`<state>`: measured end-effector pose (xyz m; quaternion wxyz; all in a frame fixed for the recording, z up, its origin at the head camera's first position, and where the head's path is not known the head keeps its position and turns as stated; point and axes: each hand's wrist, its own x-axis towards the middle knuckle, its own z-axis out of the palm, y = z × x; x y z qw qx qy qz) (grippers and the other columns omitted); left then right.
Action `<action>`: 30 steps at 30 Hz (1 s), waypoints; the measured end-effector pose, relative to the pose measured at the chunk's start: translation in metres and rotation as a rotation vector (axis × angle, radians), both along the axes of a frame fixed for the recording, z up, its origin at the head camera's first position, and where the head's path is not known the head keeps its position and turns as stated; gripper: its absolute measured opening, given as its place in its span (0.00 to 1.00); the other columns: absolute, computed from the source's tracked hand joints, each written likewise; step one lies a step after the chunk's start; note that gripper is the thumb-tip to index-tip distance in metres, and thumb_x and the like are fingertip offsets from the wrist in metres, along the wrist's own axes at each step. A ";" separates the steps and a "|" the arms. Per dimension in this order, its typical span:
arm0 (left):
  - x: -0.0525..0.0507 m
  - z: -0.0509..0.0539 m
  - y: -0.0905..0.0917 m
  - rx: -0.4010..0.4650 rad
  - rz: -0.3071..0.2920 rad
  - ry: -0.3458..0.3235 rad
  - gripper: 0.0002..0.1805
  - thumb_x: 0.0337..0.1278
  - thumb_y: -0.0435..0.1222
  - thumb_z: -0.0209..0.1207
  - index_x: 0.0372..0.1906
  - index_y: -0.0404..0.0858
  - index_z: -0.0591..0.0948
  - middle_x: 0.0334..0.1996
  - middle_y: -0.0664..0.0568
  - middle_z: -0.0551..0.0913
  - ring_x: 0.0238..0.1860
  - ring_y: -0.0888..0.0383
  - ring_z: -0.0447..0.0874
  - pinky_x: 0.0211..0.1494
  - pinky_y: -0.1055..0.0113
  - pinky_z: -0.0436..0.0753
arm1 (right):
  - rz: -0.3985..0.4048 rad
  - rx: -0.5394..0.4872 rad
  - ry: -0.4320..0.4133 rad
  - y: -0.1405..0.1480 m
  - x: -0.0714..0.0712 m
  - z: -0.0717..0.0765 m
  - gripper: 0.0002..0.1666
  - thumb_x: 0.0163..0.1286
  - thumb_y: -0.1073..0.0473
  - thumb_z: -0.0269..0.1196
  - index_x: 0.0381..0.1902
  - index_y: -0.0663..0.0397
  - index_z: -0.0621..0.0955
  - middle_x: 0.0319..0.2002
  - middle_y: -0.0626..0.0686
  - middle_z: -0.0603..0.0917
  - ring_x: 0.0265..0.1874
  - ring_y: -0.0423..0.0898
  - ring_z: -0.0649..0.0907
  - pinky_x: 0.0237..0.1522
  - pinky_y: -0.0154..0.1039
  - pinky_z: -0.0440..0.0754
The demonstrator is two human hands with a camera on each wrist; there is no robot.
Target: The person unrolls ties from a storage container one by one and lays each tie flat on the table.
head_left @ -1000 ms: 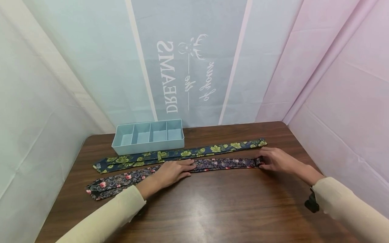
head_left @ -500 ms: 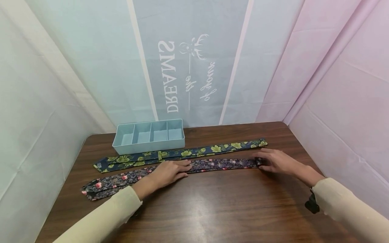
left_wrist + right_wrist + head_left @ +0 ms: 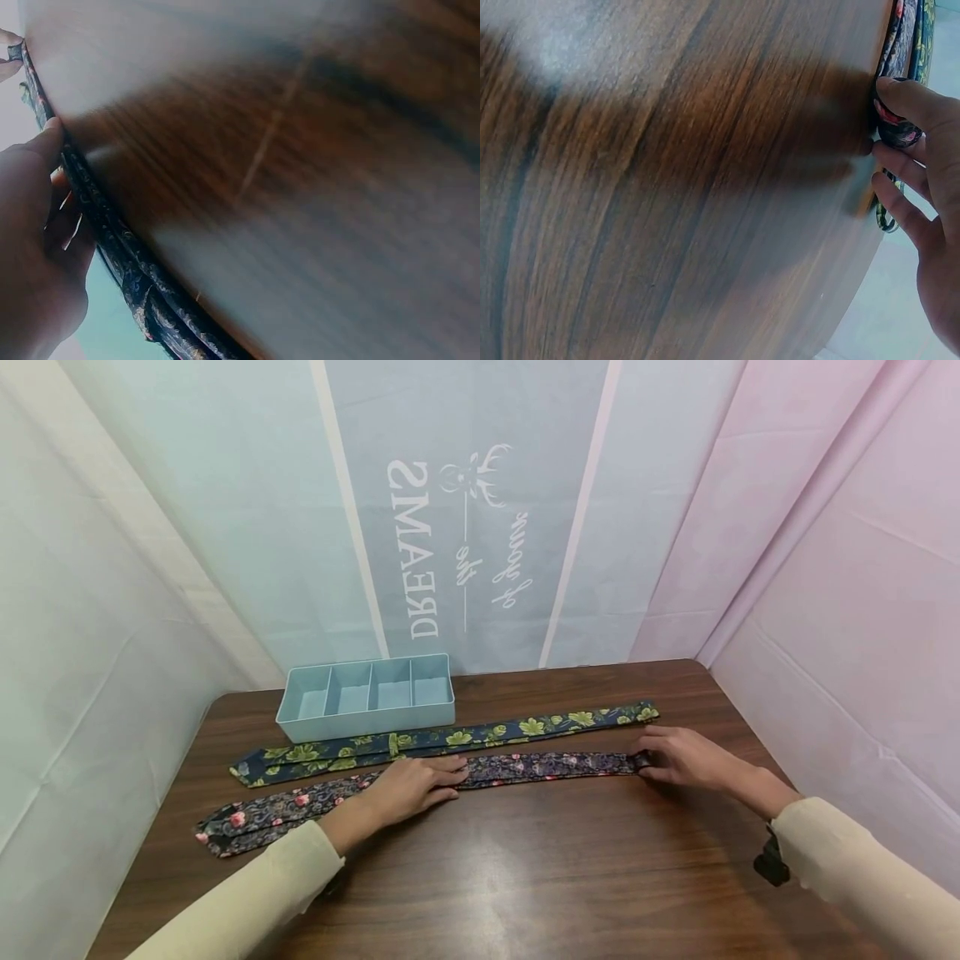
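Observation:
A dark necktie with pink flowers (image 3: pixel 540 765) lies doubled lengthwise across the wooden table, its wide end at the left. My left hand (image 3: pixel 408 789) holds it near its middle, thumb at the near edge and fingers over the far side. At its right end, my right hand (image 3: pixel 686 756) pinches a small rounded bundle of the cloth (image 3: pixel 900 131) between thumb and fingers. Behind it lies a navy necktie with yellow-green flowers (image 3: pixel 532 727), also doubled and stretched out, untouched by either hand.
A light blue tray with several compartments (image 3: pixel 367 723) stands at the back left, close behind the navy tie. The wooden table (image 3: pixel 525 877) ends at fabric walls at the back and both sides. A printed cloth (image 3: pixel 465 410) hangs behind.
The dark tie's wide end and my left hand have shifted slightly to the left. My right hand stays almost in place at the right end.

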<state>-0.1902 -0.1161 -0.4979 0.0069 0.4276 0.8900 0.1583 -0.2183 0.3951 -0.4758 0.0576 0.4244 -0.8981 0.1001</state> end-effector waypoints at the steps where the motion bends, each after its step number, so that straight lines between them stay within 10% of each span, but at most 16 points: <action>1: 0.000 0.000 0.000 -0.002 0.000 -0.004 0.23 0.78 0.46 0.60 0.70 0.45 0.81 0.74 0.50 0.76 0.68 0.49 0.81 0.62 0.52 0.86 | -0.007 0.002 0.003 0.001 0.000 0.000 0.19 0.58 0.60 0.81 0.47 0.52 0.89 0.42 0.48 0.86 0.35 0.40 0.86 0.33 0.43 0.86; 30: 0.014 0.001 -0.032 -0.053 0.043 0.110 0.24 0.80 0.45 0.59 0.74 0.47 0.79 0.75 0.51 0.76 0.66 0.50 0.83 0.58 0.52 0.88 | -0.147 -0.013 -0.012 -0.001 0.003 -0.003 0.13 0.61 0.53 0.80 0.38 0.46 0.86 0.34 0.42 0.87 0.25 0.27 0.75 0.25 0.33 0.77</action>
